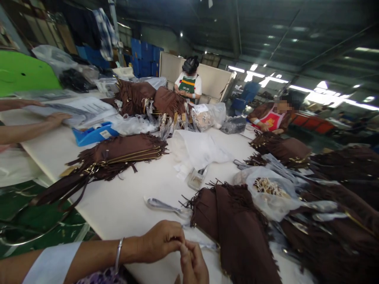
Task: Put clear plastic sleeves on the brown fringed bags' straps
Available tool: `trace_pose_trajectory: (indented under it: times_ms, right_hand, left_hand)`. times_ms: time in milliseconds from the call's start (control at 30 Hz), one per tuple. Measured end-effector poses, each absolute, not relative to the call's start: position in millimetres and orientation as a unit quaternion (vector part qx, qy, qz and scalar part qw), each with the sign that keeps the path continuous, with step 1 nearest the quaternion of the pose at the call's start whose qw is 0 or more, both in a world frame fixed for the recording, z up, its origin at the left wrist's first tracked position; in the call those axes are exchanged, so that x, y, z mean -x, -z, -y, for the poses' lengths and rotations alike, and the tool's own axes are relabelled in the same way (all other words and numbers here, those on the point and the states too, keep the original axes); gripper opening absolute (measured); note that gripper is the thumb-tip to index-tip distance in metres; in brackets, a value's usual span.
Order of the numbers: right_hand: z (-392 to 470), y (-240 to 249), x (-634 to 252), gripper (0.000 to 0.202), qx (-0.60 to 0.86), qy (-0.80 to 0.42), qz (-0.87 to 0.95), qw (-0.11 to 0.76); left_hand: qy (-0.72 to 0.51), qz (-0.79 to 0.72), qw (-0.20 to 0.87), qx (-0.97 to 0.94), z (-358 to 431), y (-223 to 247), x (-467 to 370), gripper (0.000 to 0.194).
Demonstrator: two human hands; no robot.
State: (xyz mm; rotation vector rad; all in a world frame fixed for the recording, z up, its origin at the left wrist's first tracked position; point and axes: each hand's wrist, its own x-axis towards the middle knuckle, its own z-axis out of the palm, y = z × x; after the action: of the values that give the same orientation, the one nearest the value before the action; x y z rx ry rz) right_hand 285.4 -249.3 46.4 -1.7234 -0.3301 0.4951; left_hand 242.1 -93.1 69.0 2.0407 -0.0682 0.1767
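My left hand (161, 240), with a silver bangle at its wrist, reaches in from the lower left with its fingers pinched. Its fingertips meet those of my right hand (194, 262) at the bottom centre. Whatever lies between the two pinches is too small to make out. Just right of my hands lies a dark brown fringed bag (237, 232) on the white table (118, 209). A plastic-wrapped strap (162, 205) rests above my hands, its right end by the bag's fringe.
Stacked brown bags (130, 150) lie left, beside a blue tape dispenser (96, 134). A plastic bag of tags (269, 189) and more brown bags (334, 213) fill the right. Another person's hands (56, 118) are at far left; two people (189, 85) sit beyond.
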Motion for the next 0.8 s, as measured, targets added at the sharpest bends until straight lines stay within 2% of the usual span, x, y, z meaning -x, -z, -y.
trace_pose_trajectory:
  times_ms: [167,300,467,633,800]
  right_hand:
    - [252,-36,-311,0.046,0.767,-0.238,0.158,0.574]
    - [262,-32,-339,0.045,0.796,-0.21,0.199,0.533]
    - [260,-39,-367,0.04,0.864,-0.156,0.21,0.43]
    - [214,-44,-379,0.033,0.846,-0.133,0.22,0.468]
    - [216,-28,-383,0.026,0.848,-0.126,0.202,0.473]
  left_hand:
    - [-0.023,0.007,0.559,-0.829,90,-62,-260,0.017]
    - [0.04,-0.007,0.561,-0.827,85,-57,-276,0.012]
    - [-0.085,-0.051,0.393,-0.914,76,-52,-306,0.018]
    - [-0.008,-0.076,0.22,-0.973,79,-29,-328,0.012]
    - [0.012,-0.088,0.131,-0.987,79,-13,-321,0.015]
